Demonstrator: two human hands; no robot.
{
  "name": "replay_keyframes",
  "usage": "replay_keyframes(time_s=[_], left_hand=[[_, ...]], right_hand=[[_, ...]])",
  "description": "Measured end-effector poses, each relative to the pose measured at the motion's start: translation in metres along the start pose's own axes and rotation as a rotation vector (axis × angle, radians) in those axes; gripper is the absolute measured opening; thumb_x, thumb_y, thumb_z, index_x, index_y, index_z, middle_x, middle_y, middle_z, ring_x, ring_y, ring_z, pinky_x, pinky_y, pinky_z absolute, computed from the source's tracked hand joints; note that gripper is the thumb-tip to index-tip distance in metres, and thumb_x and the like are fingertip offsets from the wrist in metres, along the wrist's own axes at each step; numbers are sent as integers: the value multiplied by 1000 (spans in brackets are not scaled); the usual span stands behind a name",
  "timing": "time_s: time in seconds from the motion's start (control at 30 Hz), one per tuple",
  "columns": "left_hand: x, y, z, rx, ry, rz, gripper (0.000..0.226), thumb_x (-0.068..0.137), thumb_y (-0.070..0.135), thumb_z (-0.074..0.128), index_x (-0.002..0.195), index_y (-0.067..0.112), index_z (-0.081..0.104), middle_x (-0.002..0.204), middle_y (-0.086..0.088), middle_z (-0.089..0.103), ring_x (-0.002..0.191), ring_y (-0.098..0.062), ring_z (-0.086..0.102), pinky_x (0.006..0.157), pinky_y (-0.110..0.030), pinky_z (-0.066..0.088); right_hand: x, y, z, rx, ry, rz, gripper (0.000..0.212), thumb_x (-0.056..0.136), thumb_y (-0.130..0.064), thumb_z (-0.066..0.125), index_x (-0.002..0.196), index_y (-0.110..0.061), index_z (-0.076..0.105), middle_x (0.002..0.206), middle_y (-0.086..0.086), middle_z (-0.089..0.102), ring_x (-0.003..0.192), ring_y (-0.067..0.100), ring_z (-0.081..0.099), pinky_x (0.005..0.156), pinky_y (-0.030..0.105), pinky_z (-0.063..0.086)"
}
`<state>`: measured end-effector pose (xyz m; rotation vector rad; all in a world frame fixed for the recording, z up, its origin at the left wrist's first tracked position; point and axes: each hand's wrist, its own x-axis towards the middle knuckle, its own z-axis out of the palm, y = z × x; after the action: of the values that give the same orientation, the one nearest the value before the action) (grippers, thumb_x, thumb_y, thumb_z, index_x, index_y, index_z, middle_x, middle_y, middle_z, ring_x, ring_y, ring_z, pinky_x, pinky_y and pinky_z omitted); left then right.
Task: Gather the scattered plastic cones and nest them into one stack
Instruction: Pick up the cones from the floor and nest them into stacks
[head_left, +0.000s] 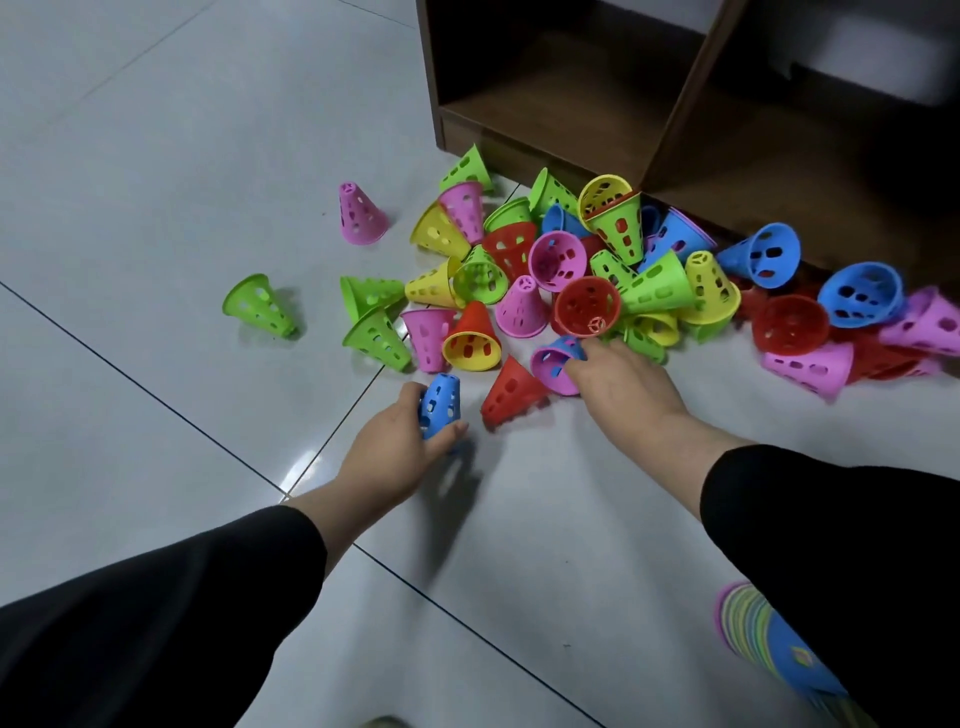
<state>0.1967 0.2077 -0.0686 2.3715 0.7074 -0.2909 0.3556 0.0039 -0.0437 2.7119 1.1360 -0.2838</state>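
Note:
A heap of perforated plastic cones (597, 270) in pink, green, yellow, red and blue lies on the tiled floor. My left hand (400, 447) is closed around an upright blue cone (440, 405) at the heap's near edge. My right hand (623, 384) reaches into the heap, its fingers on a pink cone nested with a blue one (557, 364). A red cone (511, 391) lies on its side between my hands. A nested stack of cones (769, 644) shows at the lower right, partly hidden by my right sleeve.
A brown wooden shelf unit (571, 114) stands right behind the heap. A pink cone (360, 214) stands alone to the left, and a green cone (260, 305) lies further left. Pale floor tiles (156, 156) stretch out to the left.

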Motion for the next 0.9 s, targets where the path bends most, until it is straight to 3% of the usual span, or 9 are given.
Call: replay_keyframes(time_s=[0.17, 0.33, 0.4, 0.47, 0.53, 0.6, 0.7, 0.8, 0.9], left_hand=[[-12, 28, 1, -130, 63, 32, 45, 89, 58, 59, 116, 24, 45, 92, 3, 61, 77, -15, 59, 64, -34, 45], [-30, 71, -12, -586, 121, 160, 33, 89, 47, 64, 107, 22, 53, 90, 10, 61, 75, -1, 57, 66, -16, 44], [-39, 93, -15, -805, 5, 147, 37, 85, 50, 63, 108, 21, 58, 97, 0, 66, 88, -13, 63, 80, -23, 52], [-51, 117, -14, -971, -152, 111, 41, 82, 52, 63, 112, 24, 61, 113, -7, 68, 108, -26, 65, 94, -40, 54], [-67, 147, -14, -1124, -273, 79, 41, 84, 51, 61, 117, 27, 59, 119, -5, 68, 114, -25, 64, 95, -44, 53], [-87, 181, -15, -1229, -366, 76, 45, 90, 49, 56, 128, 25, 53, 124, -4, 67, 116, -23, 64, 96, -47, 53], [-126, 231, -9, -1237, -484, 164, 36, 100, 42, 49, 130, 23, 52, 125, -5, 67, 115, -24, 65, 98, -50, 52], [-163, 271, 4, -1188, -573, 255, 33, 102, 37, 48, 130, 20, 53, 127, -5, 67, 119, -25, 63, 101, -51, 50], [-185, 285, 20, -1089, -596, 370, 25, 98, 37, 54, 121, 27, 58, 123, 3, 68, 117, -17, 64, 99, -44, 52]], right_hand=[[-18, 18, -9, 66, 79, -68, 25, 87, -8, 54, 110, -17, 54, 110, 6, 56, 98, 31, 53, 63, 34, 36], [-56, 33, -27, 464, 201, -77, 7, 97, -19, 53, 103, -16, 55, 103, 3, 57, 97, 29, 55, 73, 42, 46], [-78, 37, -40, 640, 244, -46, 8, 100, -22, 52, 104, -16, 56, 105, 1, 58, 96, 23, 55, 77, 41, 45], [-106, 42, -57, 758, 255, -20, 9, 101, -22, 52, 107, -16, 56, 108, -2, 58, 97, 18, 55, 80, 36, 44], [-135, 50, -71, 863, 273, 24, 9, 102, -21, 51, 109, -17, 54, 109, -3, 60, 99, 16, 58, 85, 33, 45], [-162, 61, -84, 974, 334, 92, 9, 101, -26, 49, 110, -26, 50, 106, -5, 61, 97, 17, 61, 87, 42, 49], [-206, 83, -104, 1120, 437, 163, 21, 94, -41, 51, 114, -39, 46, 105, -15, 61, 92, 8, 62, 83, 43, 53], [-252, 104, -116, 1191, 527, 225, 30, 92, -39, 59, 118, -33, 46, 115, -3, 61, 99, 16, 65, 86, 44, 57], [-293, 122, -114, 1239, 547, 272, 27, 90, -35, 64, 111, -39, 48, 104, -13, 63, 91, 24, 62, 79, 43, 56]])
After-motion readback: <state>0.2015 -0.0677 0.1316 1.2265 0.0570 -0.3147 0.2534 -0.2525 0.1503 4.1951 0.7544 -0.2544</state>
